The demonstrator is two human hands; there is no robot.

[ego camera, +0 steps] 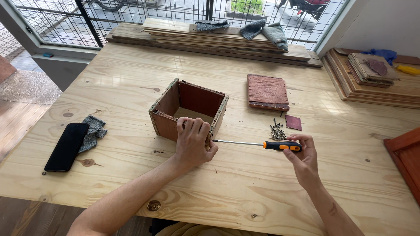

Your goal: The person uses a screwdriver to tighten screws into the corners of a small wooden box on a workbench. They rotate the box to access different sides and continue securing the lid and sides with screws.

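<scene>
Both forearms reached over the wooden table [131, 175]. At its middle stood the open reddish box [189, 111]; the left hand [192, 144] curled over its near wall, gripping. The right hand [302, 157] pinched the orange-handled screwdriver [262, 144], tip against the box's near corner. Loose screws [276, 131] lay just behind; a black phone [66, 146] lay far left.

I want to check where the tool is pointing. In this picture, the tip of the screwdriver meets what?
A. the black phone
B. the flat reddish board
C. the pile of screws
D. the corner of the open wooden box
D: the right hand holds the screwdriver level, and its tip reaches the near right corner of the open wooden box, which the left hand steadies.
</scene>
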